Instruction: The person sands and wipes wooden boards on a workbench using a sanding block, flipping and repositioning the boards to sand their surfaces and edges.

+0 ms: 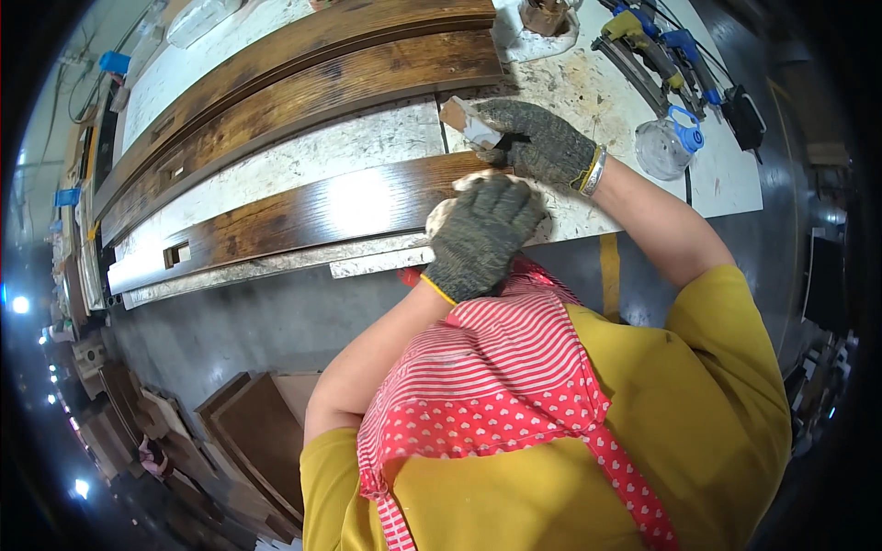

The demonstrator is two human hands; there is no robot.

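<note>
Workshop floor [230, 335]: grey and slightly glossy, visible all along the near side of the table, with a yellow stripe [610, 275] running out from under it; brown panels [262, 441] lean at the lower left
Worktable [386, 136]: white, smeared with dark stains, crossed by thin seams
Worker: yellow shirt and red-and-white apron [496, 358], body close to the near edge, both forearms reaching over it
Near plank [285, 219]: dark brown wood grain with a bright glare spot, lying along the near edge; a square cutout [177, 254] pierces its left end
Far planks [276, 101]: similar brown, side by side, well apart from the near one, with a strip of tabletop between
Pale strip [381, 264]: just below the near plank, at the table's edge
Left hand [487, 230]: gloved, fingers close together, laid over a whitish wad [441, 217] at the near plank's right end
Right hand [547, 142]: gloved, pinching a small brown-and-white piece [469, 124] between thumb and fingers, just beyond that end; its exact kind cannot be told
Right side of table: nail guns [638, 55] toward the far corner, a clear jug [661, 151] with blue cap and handle near the right arm
Count: one near plank, at least two far planks, two nail guns, one jug, two gloved hands
</note>
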